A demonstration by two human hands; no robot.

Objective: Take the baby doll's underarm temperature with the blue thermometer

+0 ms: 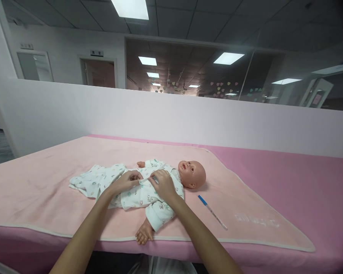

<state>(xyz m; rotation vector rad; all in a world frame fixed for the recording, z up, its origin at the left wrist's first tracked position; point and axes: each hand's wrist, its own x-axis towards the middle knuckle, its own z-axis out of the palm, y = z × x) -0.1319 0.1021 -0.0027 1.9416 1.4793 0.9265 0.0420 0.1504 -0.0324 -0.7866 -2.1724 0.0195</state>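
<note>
Now, I saw doll [162, 182] lying mid-blanket [45, 182], already in printed romper [137, 196]. Left hand [128, 180] and right hand [163, 184] pinched romper front at doll's chest; closure looked partly done. Thermometer [212, 212] lay unused beside doll's head.

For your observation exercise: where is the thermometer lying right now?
In the head view the thermometer lies on the pink blanket, to the right of the doll and just below its head, clear of both hands.
</note>
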